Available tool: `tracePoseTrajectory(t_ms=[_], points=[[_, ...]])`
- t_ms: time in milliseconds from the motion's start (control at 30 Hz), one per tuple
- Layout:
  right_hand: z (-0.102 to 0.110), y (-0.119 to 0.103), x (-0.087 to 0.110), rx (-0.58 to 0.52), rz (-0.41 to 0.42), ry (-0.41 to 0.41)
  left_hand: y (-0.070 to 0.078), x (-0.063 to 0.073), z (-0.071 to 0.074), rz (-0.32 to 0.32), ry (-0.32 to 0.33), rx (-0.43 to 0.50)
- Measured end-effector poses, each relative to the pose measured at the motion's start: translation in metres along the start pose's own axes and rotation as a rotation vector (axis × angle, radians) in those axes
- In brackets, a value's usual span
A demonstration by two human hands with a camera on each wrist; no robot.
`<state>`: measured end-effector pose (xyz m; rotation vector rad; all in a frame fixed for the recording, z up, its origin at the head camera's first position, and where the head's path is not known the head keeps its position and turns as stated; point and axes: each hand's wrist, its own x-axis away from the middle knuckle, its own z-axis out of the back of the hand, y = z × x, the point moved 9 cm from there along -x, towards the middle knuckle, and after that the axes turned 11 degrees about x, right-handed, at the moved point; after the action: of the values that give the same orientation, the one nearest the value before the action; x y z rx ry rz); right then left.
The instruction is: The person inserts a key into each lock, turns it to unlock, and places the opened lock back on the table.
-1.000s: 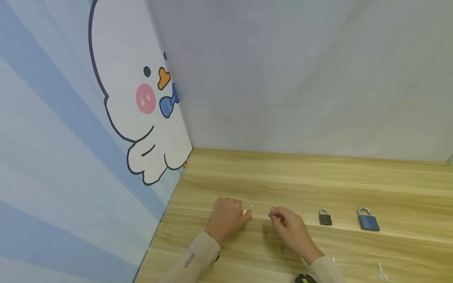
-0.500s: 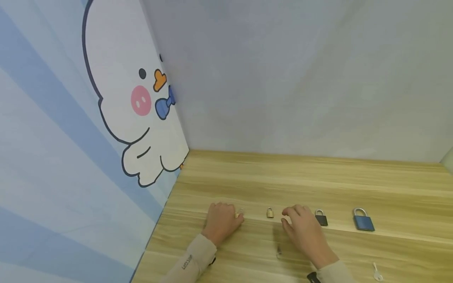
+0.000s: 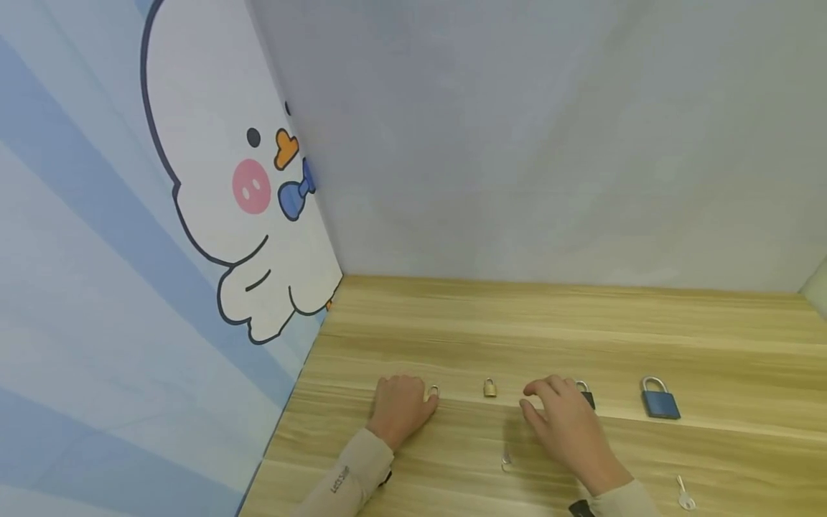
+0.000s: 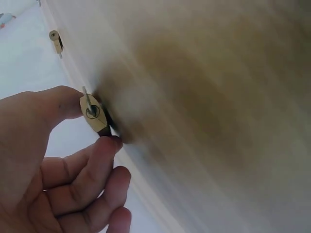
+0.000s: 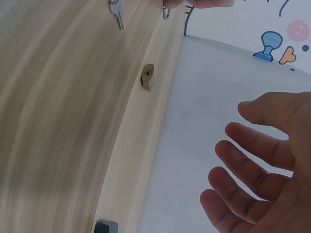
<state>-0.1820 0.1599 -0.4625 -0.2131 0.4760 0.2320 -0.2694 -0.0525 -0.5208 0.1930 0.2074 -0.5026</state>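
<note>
My left hand (image 3: 400, 411) pinches a brass padlock (image 4: 92, 114) between thumb and index finger. A key (image 4: 85, 97) sticks out of that padlock's keyhole in the left wrist view; from the head, little but its shackle shows. To its right a smaller brass padlock (image 3: 489, 388) rests on the table, its keyhole (image 5: 147, 73) facing the right wrist camera. My right hand (image 3: 571, 431) hovers holding nothing, fingers loosely bent and thumb apart. It partly covers a black padlock (image 3: 587, 398) in the head view.
A large blue padlock (image 3: 660, 404) lies at the right of the row on the wooden table (image 3: 581, 323). One small key (image 3: 506, 459) lies nearer the front, another key (image 3: 686, 497) at front right. A grey wall (image 3: 549, 143) borders the table's back; a cartoon-printed panel (image 3: 194, 345) stands left.
My right hand has let go of the smaller brass padlock and moved right, away from it. The left hand keeps its pinch on the other brass padlock. The head view has shifted slightly.
</note>
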Motion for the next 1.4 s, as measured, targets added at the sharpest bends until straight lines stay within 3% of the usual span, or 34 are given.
tracePoseTrajectory(t_ms=[233,400,600,1200,1400], points=[[0.005,0.007,0.003,-0.012,0.004,0.027,-0.002,-0.001,0.002,0.044,-0.076,-0.043],[0.009,0.01,0.004,-0.008,0.003,0.028,-0.001,-0.006,0.014,0.056,-0.064,-0.024],[0.012,0.018,0.008,0.008,-0.023,-0.015,0.019,-0.023,0.022,-0.014,-0.057,-0.052],[0.018,0.026,0.022,0.031,-0.022,0.023,0.075,-0.057,0.004,-0.086,-0.095,0.151],[0.016,0.028,0.026,0.036,-0.024,0.024,0.086,-0.064,-0.005,-0.086,-0.128,0.144]])
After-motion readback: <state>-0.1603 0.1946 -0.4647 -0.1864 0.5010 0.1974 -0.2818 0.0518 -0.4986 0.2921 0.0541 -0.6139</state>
